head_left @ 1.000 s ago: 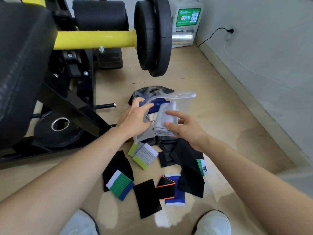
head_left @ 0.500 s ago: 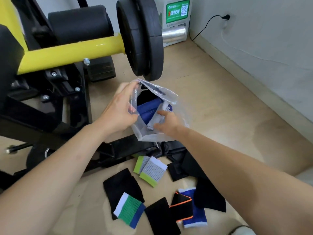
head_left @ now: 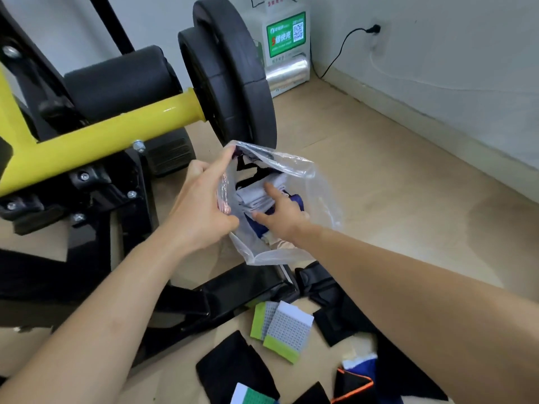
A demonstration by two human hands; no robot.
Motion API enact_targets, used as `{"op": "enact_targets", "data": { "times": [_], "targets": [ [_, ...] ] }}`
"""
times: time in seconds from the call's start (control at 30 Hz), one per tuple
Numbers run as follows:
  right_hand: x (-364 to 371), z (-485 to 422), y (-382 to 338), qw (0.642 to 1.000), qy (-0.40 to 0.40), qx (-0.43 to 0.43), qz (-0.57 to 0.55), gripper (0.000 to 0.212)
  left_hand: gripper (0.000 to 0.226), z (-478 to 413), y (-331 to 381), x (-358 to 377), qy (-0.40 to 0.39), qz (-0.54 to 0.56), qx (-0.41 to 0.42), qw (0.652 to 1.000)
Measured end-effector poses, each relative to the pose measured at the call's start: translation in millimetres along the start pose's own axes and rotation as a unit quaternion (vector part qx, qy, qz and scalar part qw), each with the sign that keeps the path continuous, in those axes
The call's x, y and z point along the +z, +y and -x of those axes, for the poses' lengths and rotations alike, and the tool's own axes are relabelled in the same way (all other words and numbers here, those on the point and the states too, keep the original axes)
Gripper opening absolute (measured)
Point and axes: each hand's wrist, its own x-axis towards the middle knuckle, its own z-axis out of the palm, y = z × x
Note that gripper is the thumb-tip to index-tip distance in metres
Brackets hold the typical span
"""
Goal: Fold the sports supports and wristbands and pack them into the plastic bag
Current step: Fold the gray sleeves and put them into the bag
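Your left hand (head_left: 201, 205) grasps the plastic bag (head_left: 309, 196) at the left side of its mouth: the thumb and the fingers pinch the rim, and the index finger lies stretched along the edge. The mouth of the bag is wide open and turned toward you.

Your right hand (head_left: 281, 217) is inside the bag. Its index finger lies straight on a folded white support (head_left: 253, 196) and the thumb points to the left. The other fingers are hidden among the cloth, so I cannot tell if this hand grasps something or only presses. Under the hand there is a blue piece (head_left: 258, 227), and some black fabric shows deeper in the bag.

The other items lie on the floor (head_left: 393, 205), near your forearms. There are two grey wristbands with lime-green edges (head_left: 288, 330), one partly over the other. Below them is a black support (head_left: 233, 365) and, touching it, a white, green and blue wristband (head_left: 252, 397). To the right you see a black piece with orange trim (head_left: 351, 387), a blue wristband (head_left: 361, 365) and more black supports (head_left: 335, 316), partly under your right arm.

Behind the bag stands a gym machine with a yellow bar (head_left: 102, 141) and black weight plates (head_left: 233, 83). A white box with a green label (head_left: 287, 33) stands at the wall.
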Motion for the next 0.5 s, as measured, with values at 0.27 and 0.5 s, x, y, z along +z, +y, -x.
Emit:
{"op": "enact_targets", "data": {
  "times": [0.27, 0.5],
  "targets": [
    [6, -16, 13, 0.900, -0.008, -0.139, 0.413, 0.074, 0.117, 0, -9, 9, 0.012, 0.012, 0.011, 1.000],
    [14, -33, 18, 0.876, -0.161, -0.116, 0.440, 0.083, 0.118, 13, -18, 12, -0.005, 0.021, 0.002, 1.000]
  ]
}}
